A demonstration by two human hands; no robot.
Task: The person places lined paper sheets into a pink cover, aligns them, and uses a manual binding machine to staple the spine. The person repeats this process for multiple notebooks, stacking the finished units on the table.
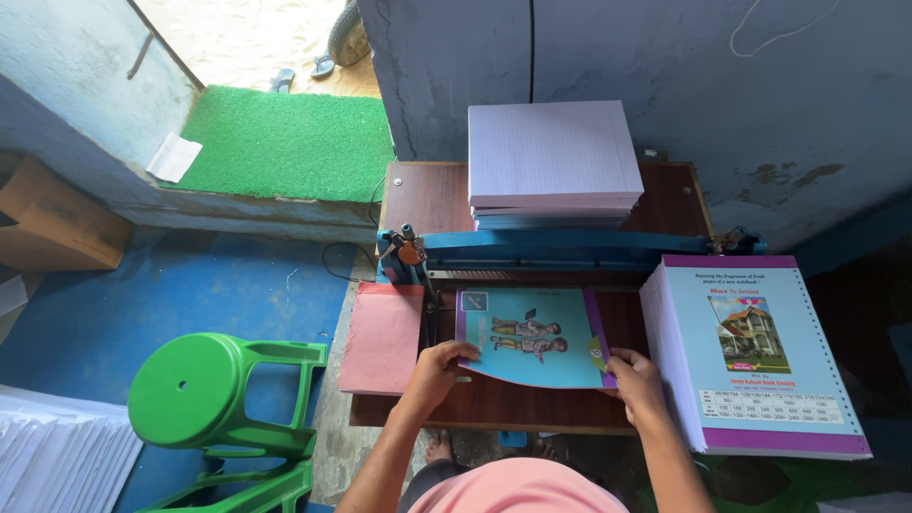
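A light-blue notebook cover (534,337) with a purple edge and a picture of children lies on the brown wooden bench (494,404), its far edge under the blue machine bar (570,249). My left hand (439,370) grips the cover's near left corner. My right hand (635,378) holds its near right corner. Both hands press the sheet flat against the bench.
A tall stack of covered notebooks (760,356) stands at the right. A pile of ruled white paper (553,161) sits behind the machine. A pink board (382,337) lies left of the cover. A green plastic stool (214,389) stands on the blue floor, with a green mat (285,142) at the doorway.
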